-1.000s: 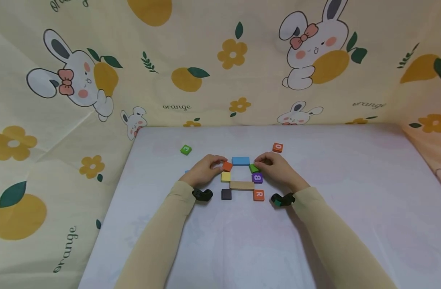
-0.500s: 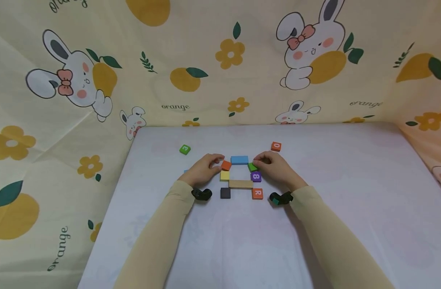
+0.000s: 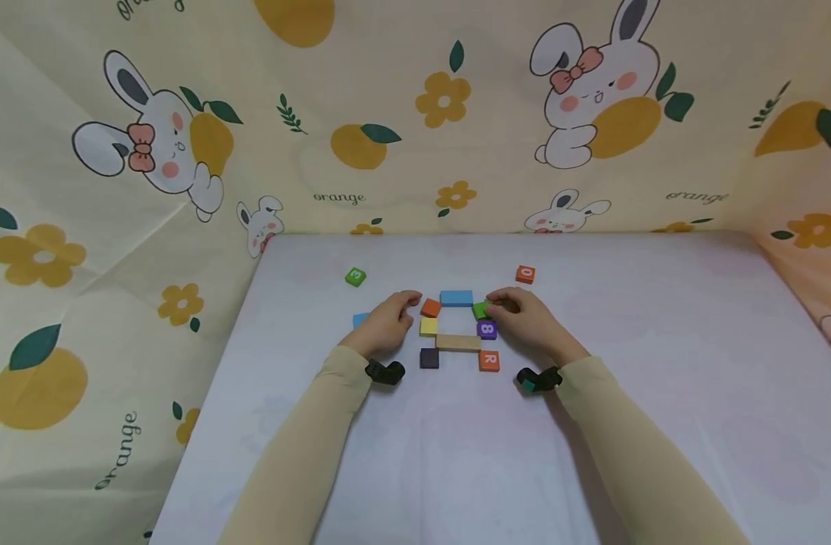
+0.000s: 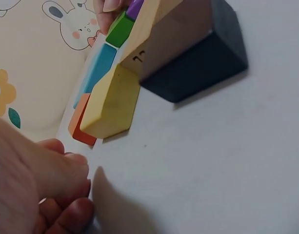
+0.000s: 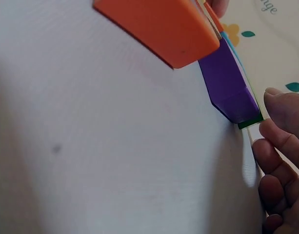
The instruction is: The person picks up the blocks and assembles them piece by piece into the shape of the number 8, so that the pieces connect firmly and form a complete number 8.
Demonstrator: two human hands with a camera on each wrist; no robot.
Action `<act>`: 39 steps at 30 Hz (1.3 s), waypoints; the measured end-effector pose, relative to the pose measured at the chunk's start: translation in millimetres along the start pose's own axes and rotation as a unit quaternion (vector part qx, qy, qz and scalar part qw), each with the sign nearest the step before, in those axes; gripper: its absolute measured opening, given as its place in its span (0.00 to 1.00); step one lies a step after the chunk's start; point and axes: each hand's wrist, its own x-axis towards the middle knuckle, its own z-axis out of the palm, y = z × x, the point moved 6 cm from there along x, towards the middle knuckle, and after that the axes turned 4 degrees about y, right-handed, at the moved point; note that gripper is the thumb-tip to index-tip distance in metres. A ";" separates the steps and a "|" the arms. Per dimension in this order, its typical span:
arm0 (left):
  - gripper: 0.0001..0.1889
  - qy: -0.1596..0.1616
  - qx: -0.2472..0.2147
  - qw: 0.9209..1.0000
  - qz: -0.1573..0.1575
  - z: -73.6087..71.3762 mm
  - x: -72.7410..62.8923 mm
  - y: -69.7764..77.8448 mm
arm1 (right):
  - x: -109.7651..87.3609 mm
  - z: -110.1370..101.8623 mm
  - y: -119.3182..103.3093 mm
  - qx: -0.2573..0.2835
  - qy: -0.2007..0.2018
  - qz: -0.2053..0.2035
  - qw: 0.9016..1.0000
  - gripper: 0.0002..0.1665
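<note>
**Right hand (image 3: pixel 527 322) at the green block (image 3: pixel 480 310), left hand (image 3: pixel 387 324) loose**

Around the blocks' central gap, twelve being farthest: orange R block (image 3: pixel 489 361) at five, black block (image 3: pixel 429 358) at seven, tan plank (image 3: pixel 459 343) at six, purple block (image 3: pixel 487 329) at three, yellow block (image 3: pixel 428 327) at nine. Left fingers hang relaxed outside nine. Right fingertips meet the green block at two; pinching or merely touching, I cannot tell. Blue block (image 3: pixel 456 298) at twelve.
</note>
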 end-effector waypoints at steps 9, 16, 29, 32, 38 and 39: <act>0.24 0.003 -0.004 1.000 0.005 -1.5 -5.5 2.6 | -1.1 -0.3 -2.1 0.007 -0.003 0.003 1.000 0.23; 0.24 0.003 -0.007 1.000 0.005 -1.4 -4.9 1.3 | -1.0 0.8 -3.6 0.011 -0.007 0.005 1.000 0.23; 0.29 0.009 -0.033 0.999 0.005 -7.4 -11.4 -7.1 | 0.2 4.1 1.0 0.009 -0.010 0.016 1.000 0.24; 0.29 0.041 -0.041 0.998 0.004 -17.1 -17.4 -14.9 | -0.1 4.6 0.5 0.008 -0.011 0.017 1.000 0.24; 0.29 0.093 -0.045 0.995 0.006 -41.1 -31.5 -34.4 | -1.5 3.5 -2.7 0.005 -0.010 0.015 1.000 0.24; 0.29 0.097 -0.046 0.994 0.005 -44.5 -33.8 -37.7 | -1.7 3.5 -3.0 0.004 -0.010 0.015 1.000 0.24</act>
